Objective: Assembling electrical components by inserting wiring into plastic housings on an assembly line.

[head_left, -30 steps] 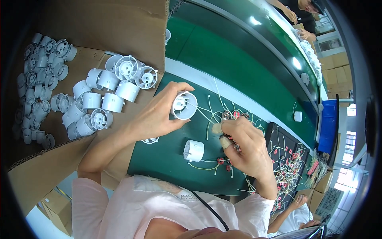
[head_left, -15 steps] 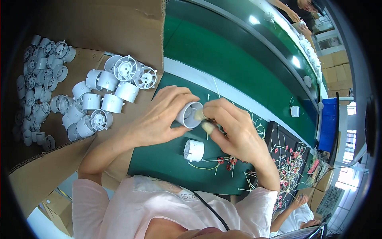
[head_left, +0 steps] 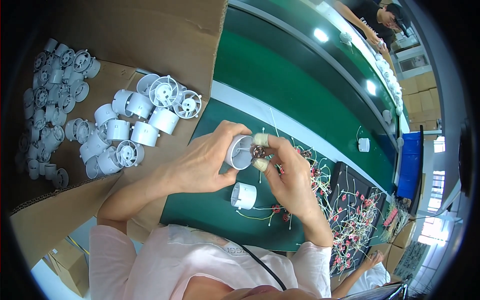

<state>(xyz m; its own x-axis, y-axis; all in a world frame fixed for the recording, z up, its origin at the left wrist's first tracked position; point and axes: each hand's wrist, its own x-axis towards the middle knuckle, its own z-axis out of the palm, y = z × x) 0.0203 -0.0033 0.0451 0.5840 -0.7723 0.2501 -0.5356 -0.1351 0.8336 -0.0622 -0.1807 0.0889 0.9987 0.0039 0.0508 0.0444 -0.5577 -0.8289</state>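
A white plastic fan housing (head_left: 240, 154) is gripped at its rim by my left hand (head_left: 205, 162), its open mouth tilted toward the right. Between thumb and forefinger, both wrapped in pale tape, my right hand (head_left: 287, 172) pinches a small copper-wound motor coil (head_left: 258, 152). The coil is right beside the housing's mouth; whether they touch I cannot tell. Just below my hands, a second white housing (head_left: 243, 195) lies on the green mat (head_left: 195, 210), with pale wires and small red parts (head_left: 276, 208) next to it.
On the left, an open cardboard box (head_left: 170, 35) holds many white housings (head_left: 118, 130). A black tray (head_left: 341, 175) of tangled wired red parts is at right. Beyond the mat runs a green conveyor (head_left: 290, 70) carrying a white housing (head_left: 363, 145). Two other people work nearby.
My right fingertips have parted from the housing's mouth, and the copper coil now shows between them. The right hand sits slightly lower and farther left. My left hand still grips the housing.
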